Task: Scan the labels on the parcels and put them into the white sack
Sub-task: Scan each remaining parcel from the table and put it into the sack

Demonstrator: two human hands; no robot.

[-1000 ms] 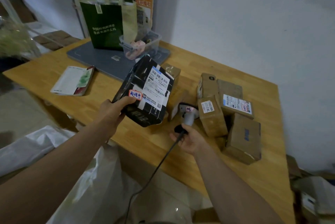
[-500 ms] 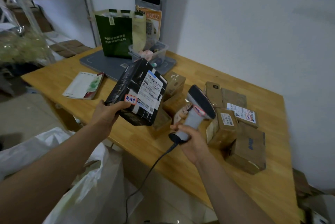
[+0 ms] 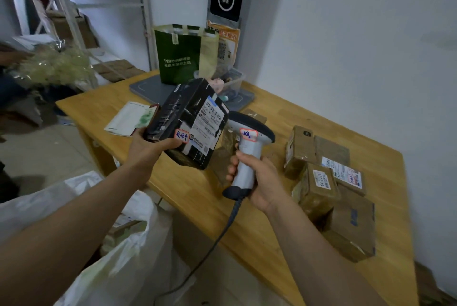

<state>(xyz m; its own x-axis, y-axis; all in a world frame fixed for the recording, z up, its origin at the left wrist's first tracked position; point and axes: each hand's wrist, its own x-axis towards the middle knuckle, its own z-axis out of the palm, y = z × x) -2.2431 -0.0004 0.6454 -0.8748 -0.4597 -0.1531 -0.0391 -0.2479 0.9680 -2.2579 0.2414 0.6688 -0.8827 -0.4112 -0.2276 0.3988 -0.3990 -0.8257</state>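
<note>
I judge I am at the scanning step for one parcel. My left hand point(image 3: 146, 149) is closed round the lower left corner of a black rectangular cardboard parcel point(image 3: 188, 122), thumb pressed on its top face just beside a small red-bordered handwritten sticker point(image 3: 182, 135). The parcel is held tilted in the air at the centre of the frame, above the near edge of the pale wooden table point(image 3: 259, 231). My right hand point(image 3: 257, 179) is wrapped fully round the grip of a grey corded handheld barcode scanner point(image 3: 247, 149), whose dark head sits just right of the parcel and points toward it.

Next, as I see it, the scanner's window must face the white printed shipping label point(image 3: 210, 122) squarely, then the trigger, then the parcel goes down and left into the white woven plastic sack point(image 3: 118, 256), whose open mouth is at the lower left of the frame, beside the table.

The parcel's label is on its upturned face, barcode lines at its upper part, flat and unobstructed. Whether a scan has registered I cannot tell. Several brown taped cardboard parcels point(image 3: 329, 187) wait clustered at the right of the frame on the table.
</note>
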